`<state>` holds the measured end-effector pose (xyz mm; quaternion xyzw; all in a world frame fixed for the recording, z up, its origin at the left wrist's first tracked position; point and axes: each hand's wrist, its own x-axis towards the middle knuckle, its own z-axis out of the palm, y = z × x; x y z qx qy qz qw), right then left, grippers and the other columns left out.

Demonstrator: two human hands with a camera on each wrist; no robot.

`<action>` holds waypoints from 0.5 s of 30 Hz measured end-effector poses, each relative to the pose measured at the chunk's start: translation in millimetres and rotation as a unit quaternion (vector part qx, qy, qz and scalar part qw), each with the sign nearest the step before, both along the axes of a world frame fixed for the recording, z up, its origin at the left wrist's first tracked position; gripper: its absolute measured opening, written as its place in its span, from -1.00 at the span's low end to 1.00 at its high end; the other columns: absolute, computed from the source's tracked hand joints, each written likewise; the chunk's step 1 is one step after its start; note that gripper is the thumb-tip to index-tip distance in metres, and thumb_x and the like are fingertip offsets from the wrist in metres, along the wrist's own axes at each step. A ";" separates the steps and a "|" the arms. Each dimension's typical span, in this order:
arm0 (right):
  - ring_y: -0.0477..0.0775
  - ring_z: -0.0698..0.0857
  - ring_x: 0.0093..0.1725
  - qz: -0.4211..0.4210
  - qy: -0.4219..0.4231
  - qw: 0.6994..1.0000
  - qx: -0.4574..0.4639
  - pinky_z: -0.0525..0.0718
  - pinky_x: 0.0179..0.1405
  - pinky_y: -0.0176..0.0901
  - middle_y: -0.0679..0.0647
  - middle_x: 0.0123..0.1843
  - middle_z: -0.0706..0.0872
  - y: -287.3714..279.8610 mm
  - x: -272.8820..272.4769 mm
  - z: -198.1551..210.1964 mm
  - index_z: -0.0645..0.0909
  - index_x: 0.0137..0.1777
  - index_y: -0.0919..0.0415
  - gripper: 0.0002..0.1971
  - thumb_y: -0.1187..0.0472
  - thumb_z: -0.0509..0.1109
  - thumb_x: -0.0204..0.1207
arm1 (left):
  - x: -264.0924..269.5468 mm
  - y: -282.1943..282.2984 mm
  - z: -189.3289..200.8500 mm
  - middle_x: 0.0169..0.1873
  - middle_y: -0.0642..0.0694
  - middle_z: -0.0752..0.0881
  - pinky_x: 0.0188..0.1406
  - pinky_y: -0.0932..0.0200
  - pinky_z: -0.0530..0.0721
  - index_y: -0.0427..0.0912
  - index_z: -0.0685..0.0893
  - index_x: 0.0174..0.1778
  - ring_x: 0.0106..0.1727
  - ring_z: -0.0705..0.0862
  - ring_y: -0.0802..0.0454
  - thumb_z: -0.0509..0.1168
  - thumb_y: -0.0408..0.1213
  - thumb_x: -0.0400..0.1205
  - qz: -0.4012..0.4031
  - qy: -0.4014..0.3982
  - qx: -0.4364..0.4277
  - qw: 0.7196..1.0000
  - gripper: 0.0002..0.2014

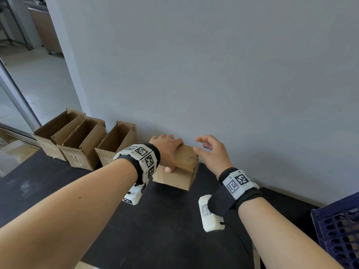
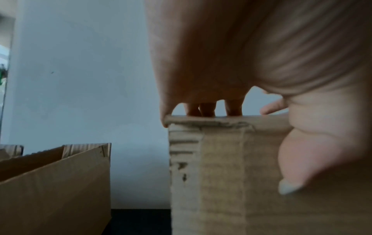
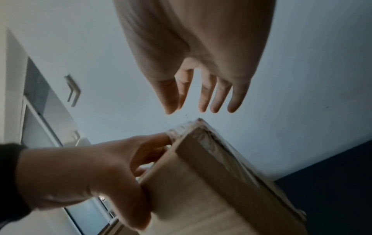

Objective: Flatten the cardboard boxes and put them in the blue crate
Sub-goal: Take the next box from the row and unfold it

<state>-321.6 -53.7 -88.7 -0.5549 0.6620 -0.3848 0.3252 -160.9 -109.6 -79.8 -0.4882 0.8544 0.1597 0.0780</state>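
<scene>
A closed cardboard box (image 1: 180, 171) stands on the black table (image 1: 58, 181) against the wall. My left hand (image 1: 167, 150) grips its top left edge, fingers over the far side and thumb (image 2: 298, 167) down the near face (image 2: 221, 174). My right hand (image 1: 211, 152) hovers just right of the box top with fingers (image 3: 207, 95) spread and straight, holding nothing, a little above the box corner (image 3: 199, 127). The blue crate (image 1: 338, 230) sits at the table's right end, with cardboard showing through its slots.
Three open cardboard boxes (image 1: 85, 140) stand in a row along the wall to the left; the nearest one (image 2: 56, 182) is close beside the gripped box. A grey wall (image 1: 213, 74) runs right behind the boxes. A doorway (image 1: 29, 65) opens at far left.
</scene>
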 end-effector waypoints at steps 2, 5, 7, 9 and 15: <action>-0.01 0.49 0.41 0.040 0.043 0.998 0.016 0.38 0.29 -0.32 -0.07 0.31 0.60 1.3 0.4 5.2 0.69 0.16 0.01 -0.73 0.23 0.48 0.47 | -0.4 -0.6 -1.8 0.18 -0.05 0.47 0.22 -0.01 0.42 0.07 0.34 0.41 0.27 0.43 -0.09 0.51 -0.18 0.25 0.001 -0.003 0.001 1.000 -0.21; 0.04 0.52 0.36 0.072 0.127 0.989 0.026 0.30 -0.03 -0.54 0.15 0.32 0.61 3.7 0.3 6.8 0.78 0.05 0.19 -0.79 0.28 0.54 0.42 | 0.1 -2.1 -2.9 0.18 -0.05 0.46 0.27 -0.05 0.42 0.07 0.34 0.41 0.28 0.43 -0.10 0.51 -0.18 0.25 0.007 0.002 0.010 1.000 -0.21; 0.00 0.53 0.34 0.069 0.109 0.991 0.018 0.30 -0.11 -0.57 0.10 0.23 0.66 4.5 -1.6 5.3 0.78 -0.05 0.27 -0.88 0.31 0.52 0.43 | 0.1 -2.1 -4.8 0.19 -0.04 0.46 0.30 -0.07 0.40 0.08 0.33 0.41 0.29 0.42 -0.09 0.51 -0.19 0.24 0.003 -0.001 0.006 1.000 -0.20; -0.06 0.55 0.30 0.071 0.070 0.994 0.042 0.32 -0.07 -0.51 -0.05 0.06 0.66 3.8 -4.7 3.8 0.77 -0.07 0.28 -0.91 0.32 0.49 0.46 | 1.2 -2.2 -7.5 0.20 -0.02 0.47 0.32 -0.08 0.39 0.09 0.32 0.41 0.30 0.41 -0.08 0.51 -0.21 0.23 0.006 0.004 0.004 1.000 -0.18; -0.02 0.60 0.04 0.043 -0.052 0.993 0.097 0.56 0.22 -0.14 -0.10 -0.20 0.66 1.8 -5.1 7.4 0.70 -0.36 0.13 -0.79 0.38 0.38 0.44 | 1.4 -2.8 -14.8 0.18 0.02 0.50 0.34 -0.09 0.36 0.09 0.30 0.41 0.28 0.43 -0.06 0.51 -0.21 0.23 0.016 0.032 0.028 0.999 -0.17</action>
